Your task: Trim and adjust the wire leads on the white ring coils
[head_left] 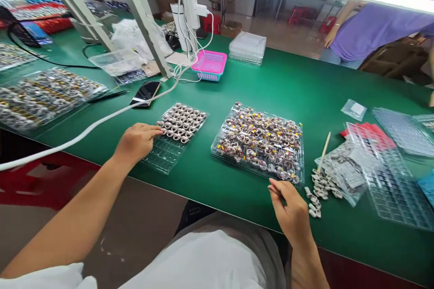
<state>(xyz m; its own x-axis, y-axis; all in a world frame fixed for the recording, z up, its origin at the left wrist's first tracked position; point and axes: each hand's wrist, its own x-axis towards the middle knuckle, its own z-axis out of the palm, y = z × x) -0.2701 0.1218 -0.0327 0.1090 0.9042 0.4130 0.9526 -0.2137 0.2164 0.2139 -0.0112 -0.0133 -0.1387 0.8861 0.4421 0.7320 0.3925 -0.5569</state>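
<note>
My left hand (137,141) reaches to the left edge of a clear plastic tray (162,156), its fingers pinched at a small whitish ring-shaped part (164,131). Rows of similar parts fill the tray's far portion; the near pockets are bare. My right hand (290,207) is closed, thumb and fingertips together, just off the near right corner of a larger clear tray (233,162). Whatever those fingers hold is hidden. That larger tray is crowded with ring-shaped parts bearing yellow and dark red bits. Loose whitish parts (322,185) lie right of my right hand.
A white cable (101,119) crosses above my left forearm. Behind it lies a phone (145,94). A pink basket (212,61) and stacked clear trays (247,46) stand farther back. Plastic bags (349,171) and an angled tray (389,185) lie right. Across the table is a person in purple (376,31).
</note>
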